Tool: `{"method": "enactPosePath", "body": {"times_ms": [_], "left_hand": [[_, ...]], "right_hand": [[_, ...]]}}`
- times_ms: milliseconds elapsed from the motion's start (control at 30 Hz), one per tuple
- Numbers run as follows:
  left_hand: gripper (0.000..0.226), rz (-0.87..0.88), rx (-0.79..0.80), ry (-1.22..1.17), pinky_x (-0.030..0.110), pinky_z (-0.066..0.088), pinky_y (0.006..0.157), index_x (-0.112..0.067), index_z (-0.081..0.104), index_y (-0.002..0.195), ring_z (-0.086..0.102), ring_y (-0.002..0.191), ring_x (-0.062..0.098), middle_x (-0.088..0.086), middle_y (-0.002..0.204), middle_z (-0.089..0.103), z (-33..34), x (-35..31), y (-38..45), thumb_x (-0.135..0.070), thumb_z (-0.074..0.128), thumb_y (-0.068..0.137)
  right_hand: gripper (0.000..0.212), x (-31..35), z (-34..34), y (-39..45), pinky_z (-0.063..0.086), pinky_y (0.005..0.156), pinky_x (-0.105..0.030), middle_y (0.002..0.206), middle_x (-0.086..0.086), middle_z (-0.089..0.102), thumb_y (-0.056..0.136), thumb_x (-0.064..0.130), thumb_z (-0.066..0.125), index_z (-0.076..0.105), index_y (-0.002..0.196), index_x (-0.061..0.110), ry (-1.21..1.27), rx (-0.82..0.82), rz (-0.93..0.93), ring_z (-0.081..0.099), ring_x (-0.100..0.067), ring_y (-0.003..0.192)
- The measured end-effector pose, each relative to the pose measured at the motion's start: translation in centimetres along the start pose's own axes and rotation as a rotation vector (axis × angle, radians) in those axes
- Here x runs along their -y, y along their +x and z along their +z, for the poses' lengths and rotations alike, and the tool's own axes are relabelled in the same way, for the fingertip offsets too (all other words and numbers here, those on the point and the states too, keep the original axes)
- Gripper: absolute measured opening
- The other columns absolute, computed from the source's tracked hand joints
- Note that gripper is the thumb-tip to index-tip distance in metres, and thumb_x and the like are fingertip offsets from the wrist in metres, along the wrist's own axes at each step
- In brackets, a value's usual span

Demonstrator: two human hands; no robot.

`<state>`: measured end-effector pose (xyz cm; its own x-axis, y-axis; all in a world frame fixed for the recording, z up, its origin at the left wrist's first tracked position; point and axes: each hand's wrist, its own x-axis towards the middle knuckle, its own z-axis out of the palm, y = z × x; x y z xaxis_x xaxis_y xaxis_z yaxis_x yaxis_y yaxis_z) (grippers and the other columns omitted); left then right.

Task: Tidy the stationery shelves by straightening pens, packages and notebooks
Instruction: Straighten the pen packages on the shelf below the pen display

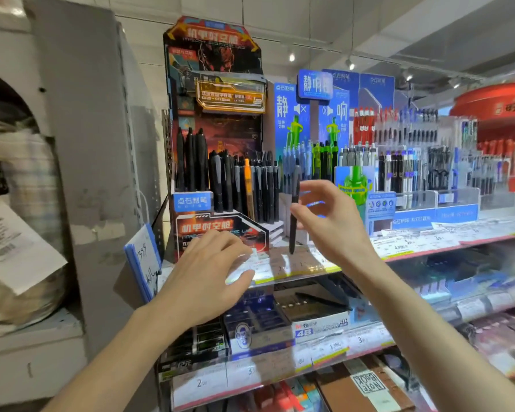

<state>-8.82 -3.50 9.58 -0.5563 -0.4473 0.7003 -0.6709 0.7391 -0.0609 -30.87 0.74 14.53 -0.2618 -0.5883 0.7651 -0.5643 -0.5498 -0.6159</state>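
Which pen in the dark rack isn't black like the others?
The orange pen, standing upright in the middle of the dark display rack. The pens around it are black or grey.

You see bright light from small round ceiling spotlights (292, 57); motion blur softens the frame, and wide-angle distortion bends its edges.

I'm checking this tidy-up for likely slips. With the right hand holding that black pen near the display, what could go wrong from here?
1. The right hand only pinches the black pen at its upper part; the long lower end hangs free and could slip or swing.
2. The tip hangs just above the shelf edge, so a dropped pen might roll off.
3. The black pen rack is packed tight, with one orange pen; pushing another in could tip its neighbours.
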Motion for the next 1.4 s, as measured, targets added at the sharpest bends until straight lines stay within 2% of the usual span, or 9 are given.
{"method": "enactPosePath", "body": {"times_ms": [67, 233, 433, 667, 933, 1133, 1233, 1333, 1400], "left_hand": [[0.039, 0.01, 0.004, 0.003, 0.029, 0.037, 0.089, -0.03, 0.064, 0.115, 0.047, 0.106, 0.009, -0.016, 0.111, 0.055, 0.3, 0.0, 0.5, -0.053, 0.047, 0.088], [0.034, 0.021, 0.002, 0.021, 0.029, 0.037, 0.083, -0.033, 0.064, 0.111, 0.047, 0.1, 0.008, -0.018, 0.106, 0.055, 0.8, -0.5, 1.3, -0.052, 0.048, 0.088], [0.036, -0.006, 0.0, 0.034, 0.028, 0.038, 0.084, -0.035, 0.062, 0.115, 0.047, 0.102, 0.005, -0.021, 0.107, 0.053, 1.0, -0.8, 1.4, -0.052, 0.047, 0.088], [0.035, -0.025, -0.003, 0.021, 0.025, 0.035, 0.084, -0.036, 0.061, 0.118, 0.046, 0.103, 0.002, -0.022, 0.109, 0.053, 0.9, -1.0, 1.4, -0.052, 0.05, 0.088], [0.038, -0.022, -0.001, 0.002, 0.024, 0.034, 0.087, -0.037, 0.06, 0.12, 0.043, 0.105, 0.0, -0.024, 0.111, 0.052, 0.9, -0.8, 1.3, -0.055, 0.048, 0.088], [0.041, -0.014, 0.0, -0.008, 0.023, 0.033, 0.089, -0.036, 0.06, 0.121, 0.042, 0.107, 0.0, -0.024, 0.113, 0.052, 1.0, -0.6, 1.2, -0.057, 0.046, 0.089], [0.04, -0.008, 0.0, -0.011, 0.023, 0.032, 0.089, -0.036, 0.059, 0.121, 0.042, 0.106, 0.0, -0.024, 0.112, 0.052, 1.0, -0.5, 1.2, -0.057, 0.046, 0.09], [0.04, -0.007, -0.003, -0.019, 0.023, 0.032, 0.088, -0.036, 0.06, 0.121, 0.042, 0.106, 0.0, -0.023, 0.113, 0.053, 1.0, -0.5, 1.2, -0.057, 0.045, 0.09], [0.041, -0.003, 0.0, -0.019, 0.023, 0.031, 0.088, -0.035, 0.06, 0.121, 0.042, 0.107, 0.0, -0.023, 0.113, 0.053, 1.0, -0.5, 1.2, -0.057, 0.045, 0.089]], "right_hand": [[0.027, -0.3, 0.6, 1.5, 0.06, 0.08, -0.043, 0.089, 0.012, 0.064, 0.087, 0.021, 0.071, 0.063, 0.112, 0.028, -0.011, -0.012, 0.001, 0.065, -0.009, 0.087], [0.03, -1.2, 2.0, 4.5, 0.059, 0.082, -0.045, 0.089, 0.011, 0.066, 0.086, 0.023, 0.07, 0.062, 0.115, 0.022, -0.052, -0.026, -0.008, 0.069, -0.019, 0.087], [0.03, -1.2, 3.4, 5.9, 0.057, 0.084, -0.047, 0.091, 0.014, 0.064, 0.092, 0.022, 0.064, 0.058, 0.12, 0.02, -0.131, 0.035, -0.085, 0.069, -0.02, 0.086], [0.031, -1.1, 4.0, 6.2, 0.054, 0.089, -0.048, 0.1, 0.007, 0.066, 0.094, 0.022, 0.06, 0.055, 0.124, 0.017, -0.205, 0.101, -0.053, 0.069, -0.023, 0.09], [0.033, -0.5, 4.4, 6.0, 0.051, 0.089, -0.035, 0.094, 0.008, 0.063, 0.095, 0.019, 0.06, 0.055, 0.128, 0.015, -0.297, 0.15, -0.011, 0.062, -0.017, 0.093], [0.031, 0.1, 4.7, 6.4, 0.051, 0.093, -0.047, 0.099, 0.006, 0.069, 0.095, 0.02, 0.059, 0.055, 0.125, 0.017, -0.252, 0.062, 0.008, 0.067, -0.021, 0.093], [0.033, 0.0, 4.9, 6.2, 0.05, 0.094, -0.042, 0.101, 0.004, 0.069, 0.096, 0.02, 0.059, 0.054, 0.128, 0.015, -0.282, 0.069, 0.014, 0.063, -0.02, 0.097], [0.033, -0.1, 5.1, 6.0, 0.044, 0.085, -0.031, 0.102, 0.003, 0.069, 0.096, 0.02, 0.059, 0.054, 0.128, 0.014, -0.285, 0.048, 0.021, 0.059, -0.016, 0.093], [0.032, 0.0, 5.2, 6.0, 0.042, 0.082, -0.03, 0.102, 0.003, 0.069, 0.096, 0.02, 0.059, 0.054, 0.127, 0.014, -0.297, 0.04, 0.017, 0.058, -0.015, 0.092]]}}
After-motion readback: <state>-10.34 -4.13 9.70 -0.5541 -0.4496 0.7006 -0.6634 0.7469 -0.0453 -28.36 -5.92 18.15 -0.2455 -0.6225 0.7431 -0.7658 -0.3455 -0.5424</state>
